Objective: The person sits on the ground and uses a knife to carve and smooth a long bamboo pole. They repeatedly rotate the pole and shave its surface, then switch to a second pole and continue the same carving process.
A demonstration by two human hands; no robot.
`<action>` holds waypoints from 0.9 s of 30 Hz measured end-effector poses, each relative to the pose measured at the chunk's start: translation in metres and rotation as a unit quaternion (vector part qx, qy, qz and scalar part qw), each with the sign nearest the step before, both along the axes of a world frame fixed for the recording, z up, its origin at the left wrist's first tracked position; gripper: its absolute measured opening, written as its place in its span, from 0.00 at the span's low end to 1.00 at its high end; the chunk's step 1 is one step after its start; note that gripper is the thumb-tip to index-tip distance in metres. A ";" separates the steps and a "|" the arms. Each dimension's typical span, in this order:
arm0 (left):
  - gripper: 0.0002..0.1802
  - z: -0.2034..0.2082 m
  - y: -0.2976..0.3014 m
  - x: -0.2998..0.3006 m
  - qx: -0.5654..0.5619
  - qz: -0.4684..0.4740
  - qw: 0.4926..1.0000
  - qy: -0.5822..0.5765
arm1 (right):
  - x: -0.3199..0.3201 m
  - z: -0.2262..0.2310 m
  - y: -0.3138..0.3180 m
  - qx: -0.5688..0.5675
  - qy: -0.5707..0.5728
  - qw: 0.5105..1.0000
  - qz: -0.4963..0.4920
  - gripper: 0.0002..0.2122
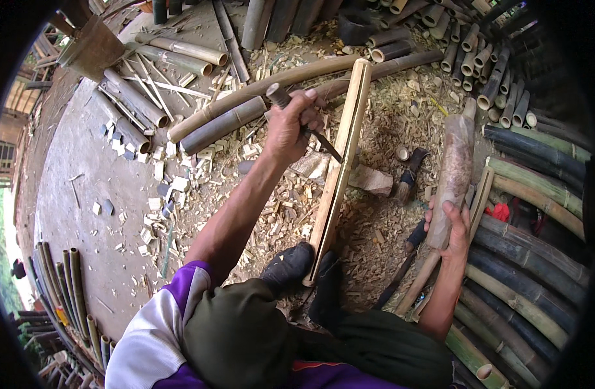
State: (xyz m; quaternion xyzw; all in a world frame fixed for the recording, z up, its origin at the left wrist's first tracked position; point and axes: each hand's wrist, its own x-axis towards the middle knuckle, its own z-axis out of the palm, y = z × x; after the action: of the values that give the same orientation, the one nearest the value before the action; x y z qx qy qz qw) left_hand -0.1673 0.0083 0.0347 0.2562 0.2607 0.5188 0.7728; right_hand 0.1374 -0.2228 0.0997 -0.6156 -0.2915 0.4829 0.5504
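The split bamboo slat's [339, 168] lower end hides between dark shoes [289, 267]; blade tip hidden behind the slat.

Open-air bamboo workshop: stacked bamboo poles [537, 188] all round, split bamboo slat [339, 168], chips and offcuts [291, 207] littering the concrete floor [83, 181].

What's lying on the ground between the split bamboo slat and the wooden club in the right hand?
In the head view, a hatchet and a wood block lie on bamboo chips between slat and club.
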 end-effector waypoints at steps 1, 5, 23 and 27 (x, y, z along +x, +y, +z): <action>0.10 -0.002 -0.001 0.003 0.004 -0.003 1.000 0.008 | -0.011 0.008 0.004 0.004 -0.004 1.000 0.008 0.24; 0.10 -0.013 -0.003 0.007 -0.011 -0.014 1.000 0.001 | -0.034 0.023 0.014 -0.032 -0.031 0.999 0.028 0.31; 0.16 -0.002 -0.054 0.048 0.218 0.066 0.933 0.277 | -0.112 0.131 0.111 0.067 -0.639 0.690 0.333 0.42; 0.10 -0.013 -0.053 0.045 0.193 0.009 0.952 0.238 | -0.129 0.160 0.114 0.197 -0.560 0.759 0.265 0.42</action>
State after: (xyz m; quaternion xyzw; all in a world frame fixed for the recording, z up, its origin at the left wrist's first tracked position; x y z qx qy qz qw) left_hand -0.1225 -0.0452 0.0213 0.5144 0.3339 0.4898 0.6196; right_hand 0.0084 -0.1093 0.2599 -0.5522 -0.7882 0.1101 0.2483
